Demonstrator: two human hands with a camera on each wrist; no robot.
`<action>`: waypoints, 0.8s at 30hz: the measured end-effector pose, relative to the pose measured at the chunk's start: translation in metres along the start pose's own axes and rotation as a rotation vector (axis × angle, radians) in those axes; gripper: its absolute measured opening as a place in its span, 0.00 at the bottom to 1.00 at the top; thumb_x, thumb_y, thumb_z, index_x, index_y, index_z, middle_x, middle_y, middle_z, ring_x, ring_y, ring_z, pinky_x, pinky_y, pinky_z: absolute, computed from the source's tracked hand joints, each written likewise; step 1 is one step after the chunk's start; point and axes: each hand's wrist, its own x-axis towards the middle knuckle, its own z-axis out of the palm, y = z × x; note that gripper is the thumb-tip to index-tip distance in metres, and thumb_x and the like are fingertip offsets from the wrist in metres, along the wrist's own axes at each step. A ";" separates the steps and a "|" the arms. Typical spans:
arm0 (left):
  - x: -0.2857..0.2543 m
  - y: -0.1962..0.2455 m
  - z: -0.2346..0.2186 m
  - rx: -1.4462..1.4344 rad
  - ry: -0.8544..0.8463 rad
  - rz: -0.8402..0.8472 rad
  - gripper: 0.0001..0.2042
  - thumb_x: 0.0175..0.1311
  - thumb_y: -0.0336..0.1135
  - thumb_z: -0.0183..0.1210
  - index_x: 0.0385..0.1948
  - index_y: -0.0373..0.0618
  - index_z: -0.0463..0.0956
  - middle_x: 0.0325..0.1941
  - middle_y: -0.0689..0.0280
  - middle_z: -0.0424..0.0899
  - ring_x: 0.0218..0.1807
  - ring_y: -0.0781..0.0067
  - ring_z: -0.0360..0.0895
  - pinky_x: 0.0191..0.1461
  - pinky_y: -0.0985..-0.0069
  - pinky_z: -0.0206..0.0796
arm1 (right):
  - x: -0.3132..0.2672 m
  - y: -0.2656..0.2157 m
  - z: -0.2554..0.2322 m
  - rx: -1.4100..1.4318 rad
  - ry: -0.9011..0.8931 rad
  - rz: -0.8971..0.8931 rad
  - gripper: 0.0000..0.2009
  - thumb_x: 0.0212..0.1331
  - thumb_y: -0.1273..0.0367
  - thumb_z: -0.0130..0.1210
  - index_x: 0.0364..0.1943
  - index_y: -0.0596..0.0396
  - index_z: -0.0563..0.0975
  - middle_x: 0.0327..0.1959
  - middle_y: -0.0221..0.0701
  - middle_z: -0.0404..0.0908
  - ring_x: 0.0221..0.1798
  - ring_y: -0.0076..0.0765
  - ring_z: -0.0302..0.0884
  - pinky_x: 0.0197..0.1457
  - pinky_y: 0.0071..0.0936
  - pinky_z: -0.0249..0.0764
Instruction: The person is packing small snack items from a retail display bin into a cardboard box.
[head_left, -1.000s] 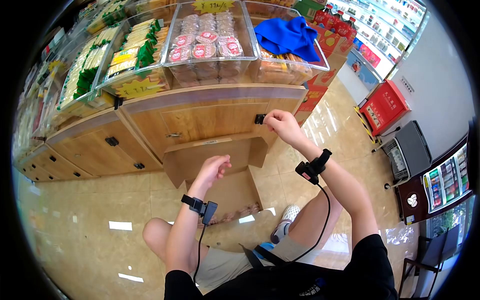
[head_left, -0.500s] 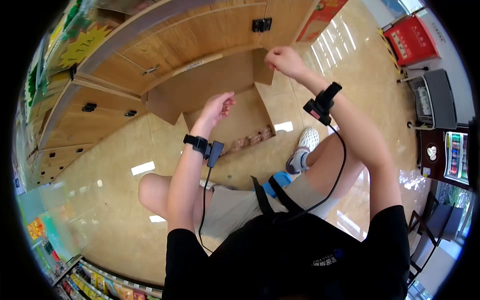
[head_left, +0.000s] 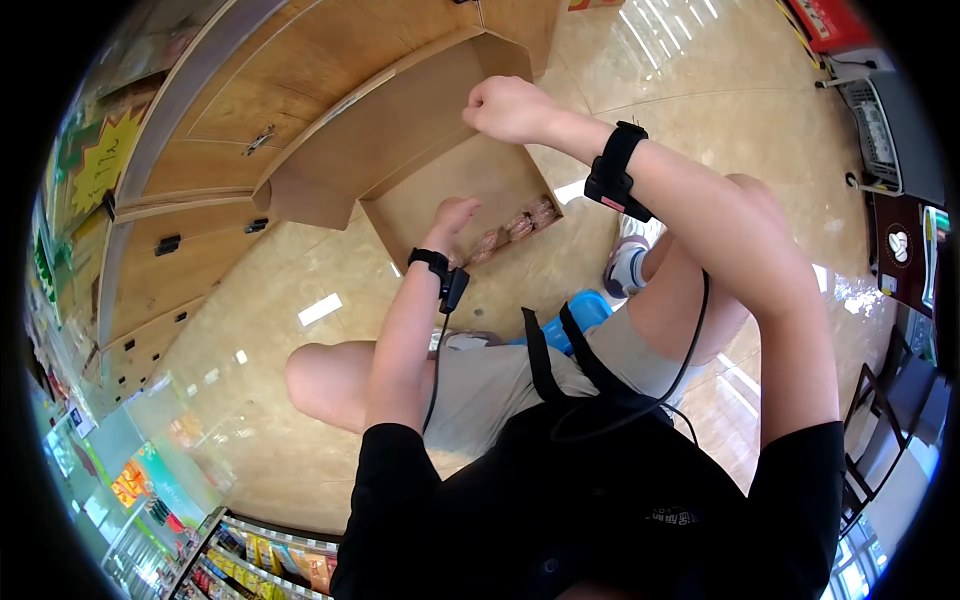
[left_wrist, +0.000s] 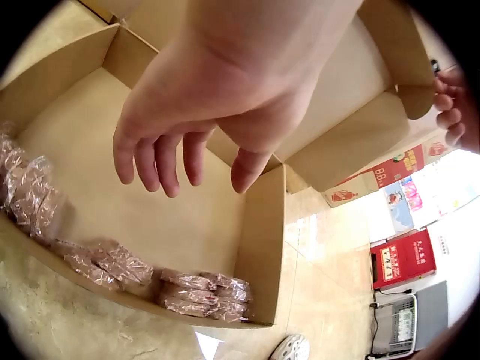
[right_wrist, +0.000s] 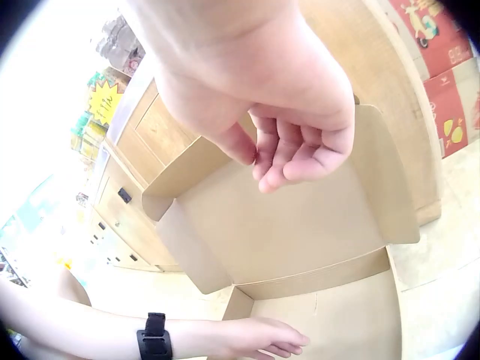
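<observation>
— Cardboard box [head_left: 455, 190]: from the head view, where does it sit?
— On the tiled floor [head_left: 250, 400], hard against the wooden cabinet [head_left: 200, 150], flaps up. I see wrapped snack packets [head_left: 510, 232] lined along its near wall. My left hand [head_left: 452, 218] reaches down inside the box, just above the packets. My right hand [head_left: 508, 108] hangs higher, over the far flap, fingers curled.

— And the left wrist view?
— The left hand [left_wrist: 202, 127] hovers over the box floor [left_wrist: 172, 217] with fingers relaxed and spread, the grip wide and holding nothing. The packets [left_wrist: 112, 262] lie in a row along the near wall below it, not touched.

— The right wrist view?
— The right hand [right_wrist: 289, 142] has its fingers folded loosely toward the palm; the grip has hold of nothing I can see. Beneath it stand the raised box flaps [right_wrist: 300, 217], and the left hand [right_wrist: 259, 336] shows at the bottom, inside the box.
</observation>
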 end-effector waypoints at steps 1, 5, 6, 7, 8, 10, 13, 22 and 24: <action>-0.006 0.003 0.005 0.033 -0.009 0.008 0.09 0.50 0.45 0.62 0.23 0.52 0.76 0.19 0.75 0.71 0.20 0.82 0.62 0.24 0.81 0.52 | 0.000 0.000 0.001 -0.010 -0.002 -0.005 0.15 0.52 0.61 0.46 0.30 0.56 0.80 0.35 0.43 0.81 0.44 0.47 0.77 0.48 0.38 0.72; 0.008 -0.024 0.014 -0.031 -0.067 0.152 0.09 0.48 0.42 0.63 0.17 0.50 0.77 0.15 0.75 0.67 0.17 0.82 0.58 0.21 0.79 0.49 | 0.003 0.001 0.000 -0.060 -0.069 0.012 0.16 0.52 0.61 0.46 0.32 0.58 0.80 0.37 0.44 0.81 0.44 0.48 0.77 0.48 0.38 0.72; 0.018 -0.035 0.014 -0.007 -0.086 0.120 0.11 0.47 0.41 0.64 0.18 0.45 0.78 0.16 0.72 0.71 0.18 0.80 0.61 0.22 0.78 0.52 | 0.003 0.001 -0.001 -0.056 -0.060 0.010 0.16 0.52 0.61 0.46 0.33 0.58 0.80 0.38 0.44 0.80 0.45 0.48 0.77 0.49 0.38 0.72; 0.026 -0.042 0.012 0.017 -0.105 0.088 0.13 0.46 0.41 0.64 0.20 0.39 0.78 0.18 0.70 0.74 0.19 0.79 0.64 0.24 0.76 0.55 | 0.002 0.001 -0.002 -0.053 -0.052 0.006 0.16 0.52 0.61 0.46 0.33 0.58 0.80 0.39 0.44 0.80 0.45 0.48 0.77 0.49 0.38 0.72; 0.034 -0.049 0.011 0.040 -0.124 0.056 0.15 0.45 0.41 0.65 0.21 0.34 0.79 0.19 0.68 0.77 0.20 0.78 0.66 0.25 0.75 0.59 | 0.002 0.001 -0.003 -0.050 -0.043 0.003 0.16 0.52 0.61 0.46 0.34 0.58 0.80 0.39 0.44 0.80 0.45 0.48 0.77 0.50 0.38 0.72; 0.031 -0.049 0.013 0.058 -0.130 0.049 0.14 0.45 0.40 0.65 0.21 0.35 0.79 0.19 0.68 0.77 0.19 0.77 0.68 0.25 0.75 0.59 | 0.003 0.001 -0.001 -0.047 -0.016 -0.003 0.15 0.53 0.61 0.47 0.34 0.56 0.80 0.35 0.42 0.81 0.42 0.45 0.78 0.47 0.37 0.72; 0.037 -0.066 0.020 -0.072 -0.180 0.060 0.12 0.44 0.38 0.66 0.20 0.37 0.79 0.18 0.67 0.77 0.19 0.77 0.69 0.24 0.76 0.60 | 0.004 -0.001 -0.003 -0.043 -0.049 0.006 0.16 0.53 0.61 0.47 0.36 0.57 0.80 0.38 0.43 0.80 0.45 0.47 0.77 0.49 0.38 0.72; 0.053 -0.095 0.029 0.170 -0.083 0.026 0.13 0.44 0.36 0.68 0.27 0.39 0.78 0.25 0.65 0.80 0.27 0.74 0.75 0.34 0.77 0.66 | -0.002 -0.006 -0.008 -0.032 -0.072 0.040 0.17 0.54 0.60 0.47 0.38 0.57 0.80 0.43 0.44 0.80 0.49 0.48 0.76 0.52 0.38 0.72; 0.058 -0.099 0.029 0.200 -0.070 0.036 0.12 0.43 0.36 0.69 0.25 0.39 0.78 0.25 0.65 0.81 0.27 0.74 0.75 0.33 0.76 0.66 | -0.002 -0.007 -0.008 -0.034 -0.069 0.041 0.17 0.54 0.60 0.47 0.38 0.57 0.80 0.43 0.44 0.80 0.49 0.48 0.76 0.52 0.38 0.72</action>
